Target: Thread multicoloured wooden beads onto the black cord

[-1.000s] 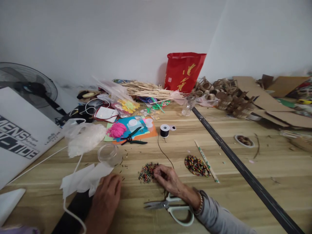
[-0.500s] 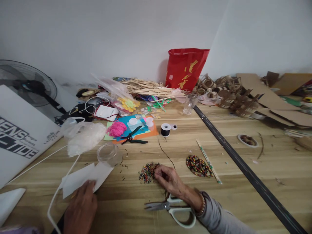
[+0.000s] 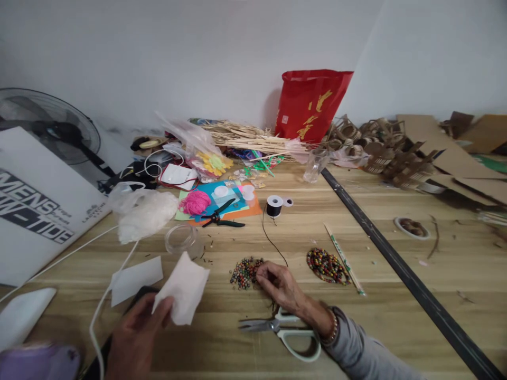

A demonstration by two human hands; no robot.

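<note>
My left hand (image 3: 138,327) pinches a piece of white paper (image 3: 184,290) by its lower left edge, raised off the table and tilted. A second white paper (image 3: 137,277) lies flat just behind it. My right hand (image 3: 283,287) rests at the right edge of a pile of small multicoloured beads (image 3: 245,272), thumb and fingers pressed together; what they pinch is hidden. Thin black cord (image 3: 271,240) runs from a spool (image 3: 274,207) to behind this hand, and dark cord shows below it. Scissors (image 3: 291,332) with pale green handles lie partly under the right wrist.
To the right are a coil of strung beads (image 3: 327,265), a thin stick (image 3: 344,258) and a dish (image 3: 411,228). Farther back lie pliers (image 3: 222,216), pink yarn (image 3: 195,202) and a clear jar (image 3: 180,240). A white cable (image 3: 99,311) crosses the left side.
My left hand has lifted one piece of white paper off the table, uncovering the other sheet. My right hand stays at the beads. The view has shifted slightly.
</note>
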